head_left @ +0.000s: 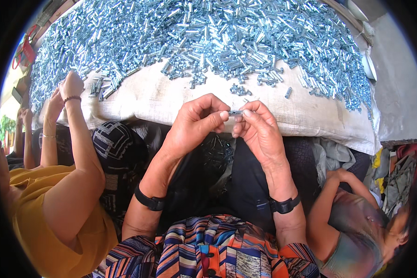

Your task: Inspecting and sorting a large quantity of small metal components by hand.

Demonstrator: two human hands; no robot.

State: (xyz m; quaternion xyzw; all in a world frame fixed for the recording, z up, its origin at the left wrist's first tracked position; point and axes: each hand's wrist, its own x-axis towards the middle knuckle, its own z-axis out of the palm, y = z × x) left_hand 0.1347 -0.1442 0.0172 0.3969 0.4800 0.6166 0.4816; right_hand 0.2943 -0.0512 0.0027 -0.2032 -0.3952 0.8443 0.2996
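Just beyond the table's near edge, I pinch a small silvery metal bolt-like piece (236, 112) between the fingertips of both hands. My left hand (195, 121) closes thumb and index finger on one end of it. Thumb and fingers of my right hand (260, 129) press together at the other end. Most of the piece is hidden by the fingertips, so its exact kind is unclear. In front of my hands, a few similar loose pieces (240, 90) lie on the pale cloth (148, 98).
A wide heap of shiny bluish metal pieces (194, 32) covers the table. At left, a person in a mustard top (55, 204) reaches toward the heap. Another person (352, 236) sits close on my right. Below my hands, more metal pieces (214, 153) show dimly between my legs.
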